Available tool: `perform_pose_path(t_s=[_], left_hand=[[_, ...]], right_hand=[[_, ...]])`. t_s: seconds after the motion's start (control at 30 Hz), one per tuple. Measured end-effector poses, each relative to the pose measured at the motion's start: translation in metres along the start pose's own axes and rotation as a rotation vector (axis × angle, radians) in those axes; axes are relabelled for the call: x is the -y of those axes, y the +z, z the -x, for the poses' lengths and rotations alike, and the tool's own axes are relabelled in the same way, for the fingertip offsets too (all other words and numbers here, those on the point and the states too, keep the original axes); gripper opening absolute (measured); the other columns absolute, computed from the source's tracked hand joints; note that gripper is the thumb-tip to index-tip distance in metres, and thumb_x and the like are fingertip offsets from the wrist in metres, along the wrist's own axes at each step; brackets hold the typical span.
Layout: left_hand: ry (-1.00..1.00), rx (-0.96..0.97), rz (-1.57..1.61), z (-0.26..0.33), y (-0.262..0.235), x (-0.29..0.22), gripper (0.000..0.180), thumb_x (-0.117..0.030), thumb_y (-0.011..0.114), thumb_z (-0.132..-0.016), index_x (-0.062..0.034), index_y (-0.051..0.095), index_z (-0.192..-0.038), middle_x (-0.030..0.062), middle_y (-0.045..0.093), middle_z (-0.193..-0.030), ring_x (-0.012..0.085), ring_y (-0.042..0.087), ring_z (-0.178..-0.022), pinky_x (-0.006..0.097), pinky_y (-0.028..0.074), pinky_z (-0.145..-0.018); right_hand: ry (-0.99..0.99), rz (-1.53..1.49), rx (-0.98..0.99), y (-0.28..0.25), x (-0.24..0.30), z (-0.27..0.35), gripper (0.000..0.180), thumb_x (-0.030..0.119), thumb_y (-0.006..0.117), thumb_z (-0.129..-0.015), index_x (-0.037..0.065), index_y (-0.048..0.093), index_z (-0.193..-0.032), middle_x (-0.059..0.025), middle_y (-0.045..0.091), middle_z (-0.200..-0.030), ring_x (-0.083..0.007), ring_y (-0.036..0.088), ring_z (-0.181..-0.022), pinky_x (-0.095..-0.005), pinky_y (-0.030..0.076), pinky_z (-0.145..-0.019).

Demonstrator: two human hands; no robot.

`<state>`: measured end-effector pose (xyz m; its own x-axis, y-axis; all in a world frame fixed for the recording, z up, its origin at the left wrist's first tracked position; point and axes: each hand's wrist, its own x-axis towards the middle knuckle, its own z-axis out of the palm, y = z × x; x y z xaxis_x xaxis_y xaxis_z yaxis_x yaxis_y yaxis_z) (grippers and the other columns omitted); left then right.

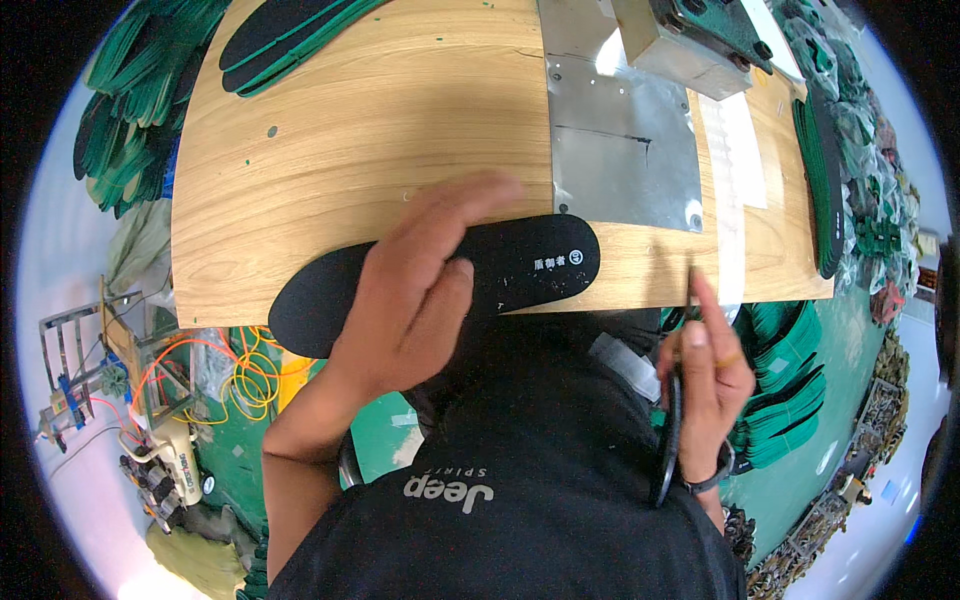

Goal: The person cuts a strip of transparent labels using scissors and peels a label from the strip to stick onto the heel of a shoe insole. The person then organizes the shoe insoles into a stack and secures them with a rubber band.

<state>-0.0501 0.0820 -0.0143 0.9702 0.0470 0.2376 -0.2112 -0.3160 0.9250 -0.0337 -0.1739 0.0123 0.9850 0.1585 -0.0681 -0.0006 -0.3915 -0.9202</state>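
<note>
A black shoe insole (520,262) with small white print lies along the near edge of the wooden table (380,130), its wider end at the left. My left hand (410,285) is over its middle, fingers stretched toward the far right and thumb apart; the fingers are slightly blurred. Whether the palm presses on the insole I cannot tell. My right hand (708,375) is at the right, just off the table's near edge. Its fingers close round a slim dark tool (692,282) with a narrow tip; a curved black piece (670,440) hangs below, perhaps its handle.
Stacked black-and-green insoles (290,45) lie at the table's far left, and another stack (820,190) along its right edge. A metal plate (630,150) is set before a heavy metal block (690,45). Green insole bundles (785,390) stand below right; coiled hoses (255,380) lie below left.
</note>
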Motion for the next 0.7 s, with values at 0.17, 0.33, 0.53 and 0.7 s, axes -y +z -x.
perform_pose_path(t_s=[0.17, 0.33, 0.53, 0.7], left_hand=[[0.056, -0.044, -0.365, -0.003, -0.013, -0.011, 0.052, -0.01, 0.061, -0.075, -0.0015, 0.054, -0.126, 0.0171, 0.05, -0.134, 0.0347, 0.046, -0.126, 0.041, 0.034, -0.107], [-0.02, -0.01, -0.755, 0.011, -0.024, -0.005, 0.044, -0.018, 0.082, -0.064, -0.0041, 0.063, -0.101, 0.013, 0.055, -0.096, 0.0292, 0.055, -0.091, 0.038, 0.045, -0.082], [0.229, -0.161, -0.542, -0.002, -0.071, -0.065, 0.02, -0.01, 0.076, -0.074, -0.0031, 0.064, -0.089, 0.0086, 0.055, -0.079, 0.0227, 0.053, -0.068, 0.032, 0.04, -0.056], [-0.319, 0.235, -0.46, -0.055, -0.127, -0.024, 0.023, -0.017, 0.071, -0.083, 0.0039, 0.062, -0.087, 0.0032, 0.055, -0.073, 0.0102, 0.051, -0.071, 0.029, 0.044, -0.065]], right_hand=[[-0.018, -0.062, -0.186, -0.012, 0.01, 0.001, 0.043, 0.012, 0.044, -0.099, -0.005, 0.043, -0.138, 0.0001, 0.051, -0.066, -0.0065, 0.046, -0.059, -0.0198, 0.037, -0.056], [-0.087, -0.049, -0.078, -0.023, -0.001, -0.004, 0.044, 0.013, 0.042, -0.099, -0.004, 0.04, -0.14, -0.0014, 0.052, -0.069, -0.0076, 0.048, -0.062, -0.0205, 0.039, -0.057], [-0.252, -0.052, -0.118, -0.043, -0.004, -0.015, 0.041, 0.007, 0.044, -0.096, -0.004, 0.046, -0.136, -0.0054, 0.06, -0.071, -0.0086, 0.051, -0.058, -0.0217, 0.042, -0.054], [-0.319, 0.164, -0.043, -0.082, -0.014, -0.043, 0.038, 0.006, 0.049, -0.095, 0.0, 0.053, -0.132, -0.0037, 0.058, -0.067, -0.008, 0.053, -0.059, -0.0222, 0.044, -0.057]])
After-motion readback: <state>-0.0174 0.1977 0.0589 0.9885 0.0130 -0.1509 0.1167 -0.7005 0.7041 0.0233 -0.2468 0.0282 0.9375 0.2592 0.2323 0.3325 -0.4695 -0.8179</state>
